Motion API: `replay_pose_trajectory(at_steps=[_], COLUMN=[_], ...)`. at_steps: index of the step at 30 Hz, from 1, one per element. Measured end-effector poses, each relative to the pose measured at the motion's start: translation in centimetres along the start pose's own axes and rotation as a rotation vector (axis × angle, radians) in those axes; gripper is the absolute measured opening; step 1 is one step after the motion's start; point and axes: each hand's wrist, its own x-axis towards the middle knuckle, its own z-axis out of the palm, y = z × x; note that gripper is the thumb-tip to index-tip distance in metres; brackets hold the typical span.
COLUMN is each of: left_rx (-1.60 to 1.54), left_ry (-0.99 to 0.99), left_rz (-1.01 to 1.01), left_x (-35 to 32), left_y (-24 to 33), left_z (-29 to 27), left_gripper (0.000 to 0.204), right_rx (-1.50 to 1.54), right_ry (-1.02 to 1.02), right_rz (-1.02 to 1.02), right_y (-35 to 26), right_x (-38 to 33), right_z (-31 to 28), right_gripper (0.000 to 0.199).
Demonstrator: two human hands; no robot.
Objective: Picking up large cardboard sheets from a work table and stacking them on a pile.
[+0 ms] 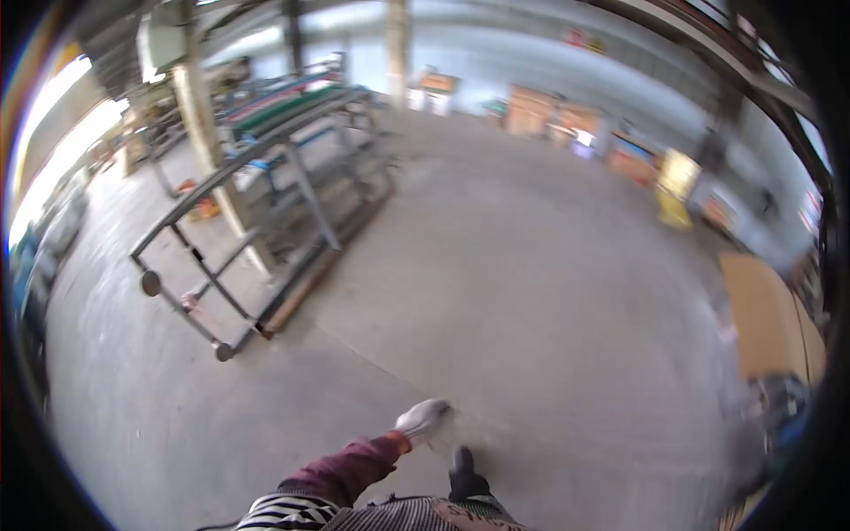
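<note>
Far left, bright light comes in along the wall, w/ blurred stuff stacked beside it. Next over, a long metal rack (pixel 266 212) on small wheels stands on the concrete floor (pixel 531 292), angled away from me; it's parked tight by a pillar (pixel 202 124), prob. so the middle of the hall stays open for walking. Green and blue sheets or bars lie on top of it, too blurred to tell which. My left hand (pixel 422 419), in a white glove, swings low in front of me at the end of a maroon sleeve (pixel 345 469); it carries nothing. The fingers look loosely curled, but w/ the motion blur I can't tell how far open they are. Nearest thing to it is my dark shoe (pixel 462 473), just beside it on the floor, mid-stride. My right hand isn't in the shot. Further right, crates and boxes (pixel 531 111) line the back wall, a yellow object (pixel 677 186) stands near them, and a flat brown board (pixel 766 319) sits at the right edge, well apart from me, approx. along the wall.
</note>
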Motion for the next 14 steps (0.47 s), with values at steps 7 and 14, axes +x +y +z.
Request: replay_pose_trajectory(at_steps=[7, 14], left_rx=[0.237, 0.607], left_ry=[0.242, 0.475], left_rz=[-1.227, -1.578], left_x=[-8.1, -6.6], left_y=[-33.9, -55.9], left_z=[-22.5, -32.0], left_gripper=[0.032, 0.015], right_rx=[-0.326, -0.691], right_ry=[-0.966, -1.617], right_rz=[-0.537, -1.885], right_y=[-27.6, -15.8], right_x=[-9.6, -50.3], right_z=[69.8, 123.6], right_gripper=[0.009, 0.019])
